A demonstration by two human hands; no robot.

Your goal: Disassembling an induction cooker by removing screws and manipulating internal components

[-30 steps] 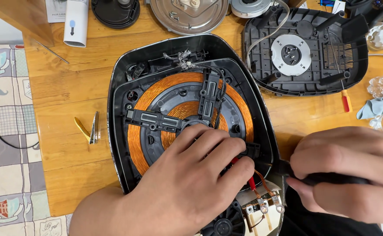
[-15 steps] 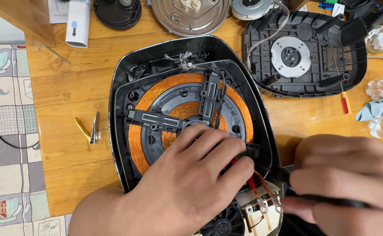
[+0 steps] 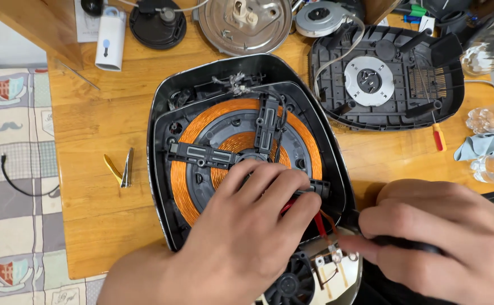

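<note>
An opened induction cooker body (image 3: 162,141) lies on the wooden table, its copper coil (image 3: 202,130) and black cross bracket exposed. My left hand (image 3: 247,237) rests flat on the lower right of the coil, fingers bent over red wires (image 3: 319,223) near the bracket's end. Gripping a dark tool handle (image 3: 405,244), my right hand (image 3: 444,237) is at the cooker's lower right corner, its tip pointing toward small metal terminals (image 3: 334,257). A black fan (image 3: 292,285) shows below my left hand.
The cooker's black bottom cover (image 3: 382,79) lies upside down at the upper right. A round metal plate (image 3: 244,22), a black disc (image 3: 157,22), a white device (image 3: 110,38), tweezers (image 3: 121,169), a red-handled screwdriver (image 3: 438,137) and a blue cloth (image 3: 484,146) sit around. A patterned cloth covers the left.
My right hand has shifted slightly left and up toward the cooker's corner. My left hand stays on the coil. The view has tilted a little.
</note>
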